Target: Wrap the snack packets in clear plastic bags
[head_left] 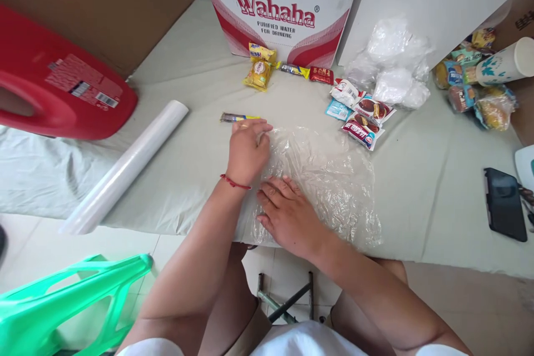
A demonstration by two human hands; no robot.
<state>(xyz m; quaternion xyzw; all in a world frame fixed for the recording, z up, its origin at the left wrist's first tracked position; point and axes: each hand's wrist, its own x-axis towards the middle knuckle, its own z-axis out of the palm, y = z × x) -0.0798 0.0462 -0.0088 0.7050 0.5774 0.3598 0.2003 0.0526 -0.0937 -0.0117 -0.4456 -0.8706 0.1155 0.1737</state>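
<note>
A crumpled, clear plastic sheet or bag [334, 178] lies spread on the cloth-covered table in front of me. My left hand [250, 147], with a red string bracelet at its wrist, rests at the upper left edge of the plastic. Its fingers reach out and are not closed on anything I can see. Just beyond those fingertips lies a thin wrapped snack bar [233, 117], partly covered by them. My right hand [287, 214] lies flat on the lower left part of the plastic, fingers spread.
Right of centre are wrapped chocolate snacks [362, 130]; a yellow snack pack [259, 72] stands by the Wahaha carton [283, 11]. Bundled clear plastic [396, 67] sits behind. Leftward are a plastic roll [133, 161] and red jug [62, 78]. A phone [504, 203] and paper cup [504, 61] are right.
</note>
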